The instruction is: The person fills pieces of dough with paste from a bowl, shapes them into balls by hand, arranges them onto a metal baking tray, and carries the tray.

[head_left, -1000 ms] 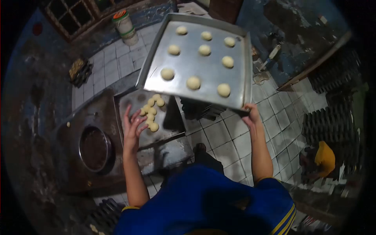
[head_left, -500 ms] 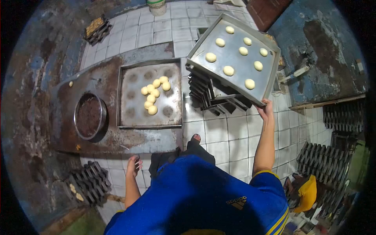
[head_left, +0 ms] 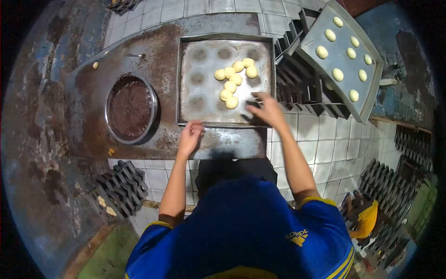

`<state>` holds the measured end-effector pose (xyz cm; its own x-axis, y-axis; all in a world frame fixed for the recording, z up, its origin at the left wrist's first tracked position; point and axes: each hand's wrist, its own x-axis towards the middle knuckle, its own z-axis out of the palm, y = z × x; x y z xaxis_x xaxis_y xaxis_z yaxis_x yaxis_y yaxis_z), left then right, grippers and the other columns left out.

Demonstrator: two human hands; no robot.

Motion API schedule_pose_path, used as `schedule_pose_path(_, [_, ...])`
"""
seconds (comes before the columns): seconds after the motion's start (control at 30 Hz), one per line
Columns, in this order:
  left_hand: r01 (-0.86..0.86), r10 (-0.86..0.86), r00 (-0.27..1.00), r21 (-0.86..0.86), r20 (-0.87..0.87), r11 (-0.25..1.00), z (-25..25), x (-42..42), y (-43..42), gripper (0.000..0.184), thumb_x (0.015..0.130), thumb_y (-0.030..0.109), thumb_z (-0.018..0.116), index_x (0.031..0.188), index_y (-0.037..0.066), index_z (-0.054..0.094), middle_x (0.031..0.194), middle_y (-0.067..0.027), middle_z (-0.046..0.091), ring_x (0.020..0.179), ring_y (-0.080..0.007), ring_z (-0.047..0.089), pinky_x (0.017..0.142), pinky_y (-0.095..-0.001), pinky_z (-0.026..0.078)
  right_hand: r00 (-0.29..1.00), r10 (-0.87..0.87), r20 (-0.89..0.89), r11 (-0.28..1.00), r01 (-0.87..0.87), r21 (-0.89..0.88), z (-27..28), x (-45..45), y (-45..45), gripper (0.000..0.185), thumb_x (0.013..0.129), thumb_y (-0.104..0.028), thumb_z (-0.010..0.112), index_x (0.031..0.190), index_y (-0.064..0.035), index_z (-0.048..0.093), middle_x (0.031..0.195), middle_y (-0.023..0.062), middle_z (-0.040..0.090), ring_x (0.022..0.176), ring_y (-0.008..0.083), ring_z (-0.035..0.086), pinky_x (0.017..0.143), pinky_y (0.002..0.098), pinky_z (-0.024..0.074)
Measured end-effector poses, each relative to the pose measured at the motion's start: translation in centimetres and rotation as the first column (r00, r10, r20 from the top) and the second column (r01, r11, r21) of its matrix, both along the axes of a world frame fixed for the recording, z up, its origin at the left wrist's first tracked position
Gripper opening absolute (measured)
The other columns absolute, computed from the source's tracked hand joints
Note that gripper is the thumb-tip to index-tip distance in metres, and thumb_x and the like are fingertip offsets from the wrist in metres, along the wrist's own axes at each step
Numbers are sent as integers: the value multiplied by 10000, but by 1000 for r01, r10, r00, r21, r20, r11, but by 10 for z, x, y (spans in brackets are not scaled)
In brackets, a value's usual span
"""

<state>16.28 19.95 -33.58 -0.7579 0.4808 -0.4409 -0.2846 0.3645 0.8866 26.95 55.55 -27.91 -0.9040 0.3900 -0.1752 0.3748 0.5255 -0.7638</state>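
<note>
Dough balls [head_left: 230,86] are kept inside the tray [head_left: 210,113] by its walls, its weight borne by the tabletop [head_left: 169,88]. Over its right side, the right hand [head_left: 271,113] is held empty, fingers spread; at its near rim, the left hand's [head_left: 188,138] fingers are half-curled, grip unclear.

Wht tiled flr [head_left: 316,139], stained blue-gry walls [head_left: 42,125], rusty worktable [head_left: 88,130], dim rm.

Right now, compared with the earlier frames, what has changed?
The right hand let go of the tray of spaced dough balls, now resting on the dark stack, and moved left over the table tray. The left hand moved up to that tray's near rim. The clumped dough balls and round bowl stayed put.
</note>
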Motion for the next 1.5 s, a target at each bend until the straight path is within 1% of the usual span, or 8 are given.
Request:
schedule_pose_path(0.23, [441, -436, 897, 129, -69, 888, -38, -79, 95, 386, 1061, 137, 581, 1414, -18, 567, 1348, -181, 694, 1304, -233, 634, 1089, -358, 490, 953, -144, 266, 958, 67, 280, -90, -75, -111, 531, 786, -320, 891, 1150, 19, 704, 1167, 236, 717, 1026, 464, 694, 933, 517, 554])
schedule_pose_path(0.33, [314, -316, 948, 213, -24, 925, -82, -80, 109, 439, 1049, 247, 570, 1394, -24, 570, 1287, -206, 725, 1248, -318, 674, 1053, -389, 517, 956, -132, 261, 963, 62, 262, -87, -71, -112, 432, 818, -244, 858, 1121, 22, 703, 1050, 188, 743, 911, 367, 736, 865, 460, 578])
schedule_pose_path(0.43, [109, -111, 992, 57, 52, 992, -38, -81, 94, 502, 1101, 411, 484, 1255, -37, 650, 1157, -233, 736, 1081, -300, 702, 953, -390, 523, 993, -44, 113, 862, 95, -497, -51, -51, -118, 356, 872, -159, 825, 1139, 45, 706, 990, 20, 722, 931, 93, 664, 812, 299, 559])
schedule_pose_path(0.7, [-297, 319, 947, 279, -37, 913, 107, -52, 40, 643, 1138, 509, 440, 823, -12, 649, 709, -59, 647, 672, -136, 584, 651, -349, 482, 908, -282, -309, 806, 50, -590, 79, -73, -219, 261, 905, -162, 819, 1064, 26, 733, 932, 67, 743, 907, 121, 680, 830, 306, 546])
schedule_pose_path(0.93, [-413, 306, 909, 707, 282, 574, 183, -46, -28, 740, 1112, 640, 300, 1130, -28, 618, 1048, -134, 728, 905, -188, 692, 833, -311, 547, 809, -428, -403, 756, 76, -650, 141, -111, -290, 227, 959, -162, 802, 986, 59, 755, 864, 68, 757, 757, 95, 663, 684, 258, 526])
schedule_pose_path(1.17, [-78, 295, 886, 513, -358, 855, 157, -29, -127, 405, 936, 207, 733, 1294, 77, 594, 1167, -87, 695, 1067, -192, 674, 905, -335, 555, 889, 331, -317, 770, -448, -454, 219, -106, -327, 364, 1031, -328, 694, 1104, 18, 779, 966, 137, 785, 895, 174, 723, 781, 323, 546])
schedule_pose_path(1.27, [-25, 329, 799, 520, -502, 854, 148, -25, -159, 498, 805, 84, 858, 1251, 34, 642, 1125, -84, 713, 1034, -194, 684, 896, -348, 559, 928, 328, -179, 935, -345, -76, 181, -124, -345, 497, 1033, -468, 625, 1077, 4, 776, 969, 269, 727, 901, 429, 706, 840, 435, 542])
schedule_pose_path(1.5, [-159, 63, 879, -166, -473, 973, 106, -55, -299, 413, 818, 92, 806, 1201, -2, 682, 1146, -163, 750, 1081, -299, 723, 954, -403, 560, 827, 411, 383, 794, -531, 296, -85, -74, -416, 360, 1006, -319, 627, 1088, 26, 685, 1042, 218, 730, 984, 422, 740, 837, 504, 601])
